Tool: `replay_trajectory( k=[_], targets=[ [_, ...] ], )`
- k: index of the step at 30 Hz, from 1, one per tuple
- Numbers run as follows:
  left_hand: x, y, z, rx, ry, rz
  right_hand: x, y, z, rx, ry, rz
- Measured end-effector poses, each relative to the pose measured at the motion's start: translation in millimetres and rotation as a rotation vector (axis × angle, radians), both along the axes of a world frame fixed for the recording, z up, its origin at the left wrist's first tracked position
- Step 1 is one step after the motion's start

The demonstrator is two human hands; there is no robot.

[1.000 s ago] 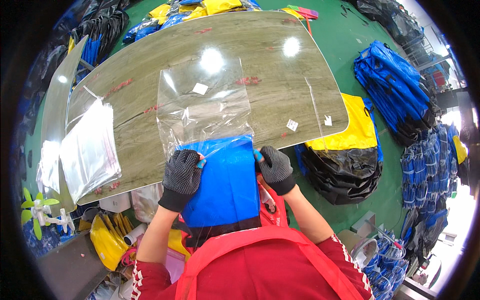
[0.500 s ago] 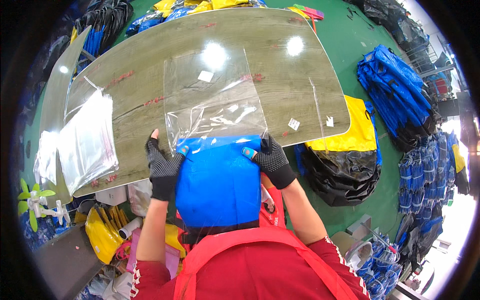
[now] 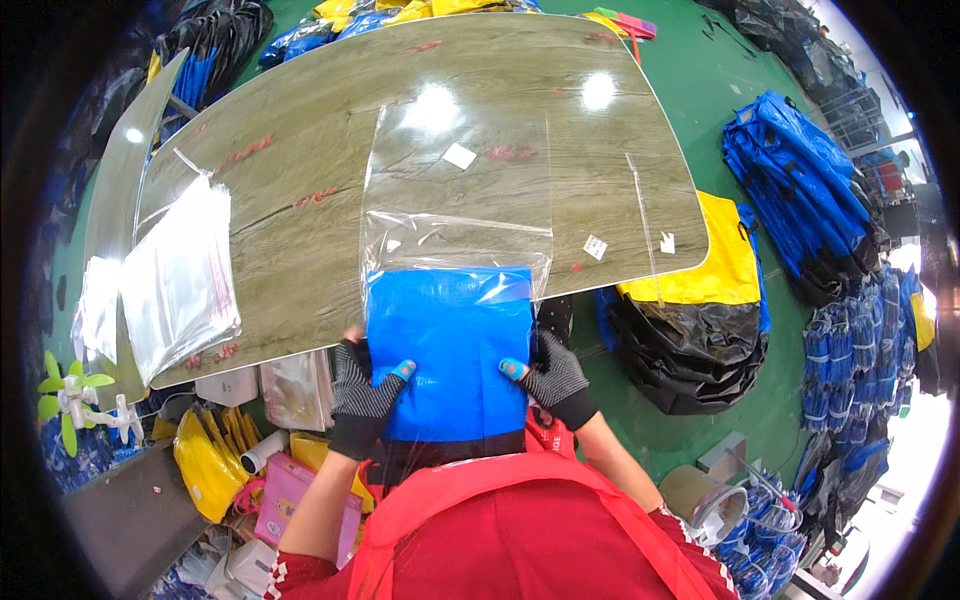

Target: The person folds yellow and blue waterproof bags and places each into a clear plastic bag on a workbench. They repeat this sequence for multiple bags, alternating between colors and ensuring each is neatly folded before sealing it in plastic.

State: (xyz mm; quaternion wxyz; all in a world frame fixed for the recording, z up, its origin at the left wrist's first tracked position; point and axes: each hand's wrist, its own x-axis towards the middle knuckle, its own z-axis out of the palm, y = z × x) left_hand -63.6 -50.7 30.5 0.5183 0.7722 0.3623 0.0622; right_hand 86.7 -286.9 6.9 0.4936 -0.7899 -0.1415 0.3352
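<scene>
**A:** Where are your hands now, against half a second back?

**B:** Your left hand (image 3: 365,385) has come in from the bag's outer edge and now grips the left side of the folded blue item (image 3: 450,350), thumb pressed on its face, the other fingers behind. Your right hand (image 3: 550,378) has dropped from the upper right corner to the right side, level with the left, and grasps it the same way. Both wear dotted dark gloves with blue thumb tips.

**A:** And the blue item itself?

**B:** It sits over the near edge of the wooden table (image 3: 300,180), right in front of your chest. Its upper part is inside the mouth of the clear plastic bag (image 3: 455,200), deeper than before: the bag's film now covers the blue top edge. The dark lower band of the item hangs below your hands, outside the bag.

**A:** Has the bag shifted?

**B:** You've flattened it out. It lies straighter on the table, stretching away from you, with its small white label near the far end, where earlier it was crumpled and skewed.

**A:** What's around you?

**B:** A stack of clear bags (image 3: 180,280) stays at your left on the table. A black and yellow pile (image 3: 690,330) lies on the green floor to your right, with blue bundles (image 3: 800,200) beyond it.
</scene>
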Motion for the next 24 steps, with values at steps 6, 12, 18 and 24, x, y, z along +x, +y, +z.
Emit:
replay_trajectory(
  k=[6,12,18,24],
  targets=[
    [31.7,8.2,20.2,0.918,-0.027,-0.468,26.2,10.8,1.5,0.194,-0.096,-0.099],
    [84.5,2.0,7.3,0.704,-0.291,-0.562,20.2,9.9,-9.9,0.179,-0.177,-0.153],
    [62.1,-15.6,3.4,0.911,-0.187,-0.647,28.9,16.9,-12.6,0.136,0.046,-0.198],
    [41.2,12.5,12.5,0.18,-0.218,-0.277,-16.6,14.5,-6.3,0.251,0.232,-0.061]
  ],
)
